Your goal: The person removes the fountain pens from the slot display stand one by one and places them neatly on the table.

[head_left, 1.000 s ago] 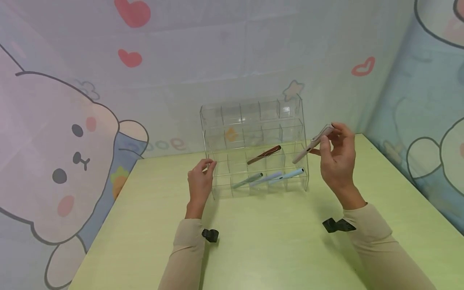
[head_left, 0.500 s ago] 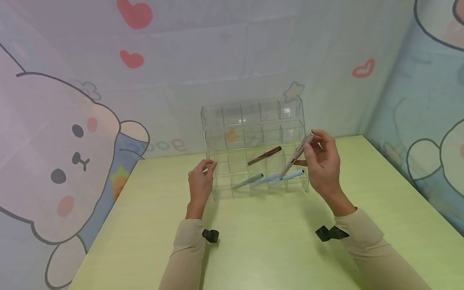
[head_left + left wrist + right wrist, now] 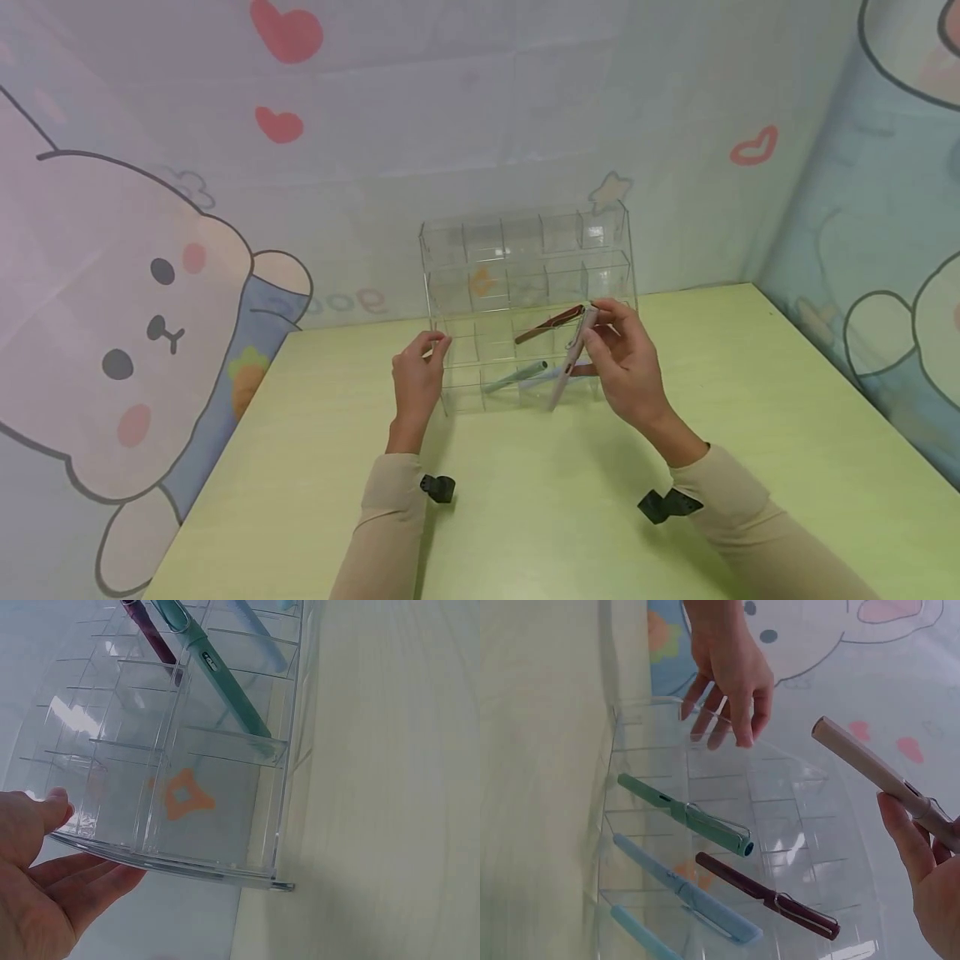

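Note:
A clear acrylic pen rack (image 3: 527,285) with tiered compartments stands on the table. My left hand (image 3: 417,379) grips its left side panel, thumb on one face and fingers on the other in the left wrist view. Between thumb and fingers my right hand (image 3: 632,367) pinches a pale pink pen (image 3: 568,371) with a wire clip, held tilted in front of the rack's lower tiers. On the bottom tier lie a green pen (image 3: 690,822), a pale blue pen (image 3: 686,889) and a turquoise pen (image 3: 641,931). A dark red pen (image 3: 761,892) leans one tier higher.
The light yellow-green table (image 3: 525,508) extends in front of the rack and to both sides. Close behind the rack hangs a printed cloth (image 3: 390,150) with a bear and hearts. Another printed cloth (image 3: 892,192) borders the right side.
My right hand has brought the pink pen leftward and down, from beyond the rack's right side to its front, and the pen stands steeper. The left hand keeps its grip on the rack.

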### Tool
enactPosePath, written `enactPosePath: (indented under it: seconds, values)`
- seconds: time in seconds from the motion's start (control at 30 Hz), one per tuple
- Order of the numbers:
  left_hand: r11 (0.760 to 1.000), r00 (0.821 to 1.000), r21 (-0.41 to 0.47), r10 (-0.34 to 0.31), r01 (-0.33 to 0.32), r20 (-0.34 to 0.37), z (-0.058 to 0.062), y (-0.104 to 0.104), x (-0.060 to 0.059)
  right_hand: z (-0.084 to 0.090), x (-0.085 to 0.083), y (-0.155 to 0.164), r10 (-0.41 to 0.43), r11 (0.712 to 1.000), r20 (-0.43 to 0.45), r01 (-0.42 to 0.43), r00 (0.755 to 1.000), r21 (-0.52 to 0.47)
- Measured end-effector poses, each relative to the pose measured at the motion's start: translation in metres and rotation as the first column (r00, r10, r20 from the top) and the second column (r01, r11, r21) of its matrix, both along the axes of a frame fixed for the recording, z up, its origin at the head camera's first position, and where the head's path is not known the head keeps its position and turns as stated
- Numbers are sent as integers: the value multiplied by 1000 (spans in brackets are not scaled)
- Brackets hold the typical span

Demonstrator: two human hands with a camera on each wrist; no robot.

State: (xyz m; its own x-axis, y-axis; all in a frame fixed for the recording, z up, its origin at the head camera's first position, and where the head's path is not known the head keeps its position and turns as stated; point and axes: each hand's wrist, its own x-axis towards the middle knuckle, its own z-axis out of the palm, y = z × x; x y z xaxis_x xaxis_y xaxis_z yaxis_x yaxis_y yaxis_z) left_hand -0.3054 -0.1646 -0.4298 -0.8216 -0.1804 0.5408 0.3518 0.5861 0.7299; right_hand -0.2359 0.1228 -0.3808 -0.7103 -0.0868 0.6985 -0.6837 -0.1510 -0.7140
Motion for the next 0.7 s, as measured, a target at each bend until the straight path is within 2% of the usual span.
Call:
enactPosePath:
  seconds: [0.23,0.43,0.57,0.7]
  values:
    - [1000,999,4,13,-13,34,-1,0,-1,-9,4,-14,57,996,80,-63,995,70]
    - [1000,1000,0,12,-12,15,0,0,-1,-13,9,-21,119,987,168,-135,979,91]
    - [1000,1000,-7,17,-17,10,0,0,-1,-17,11,-26,138,979,248,-170,959,110]
    - [1000,1000,-4,16,-16,16,-1,0,-1,-23,13,-32,156,968,347,-213,925,133]
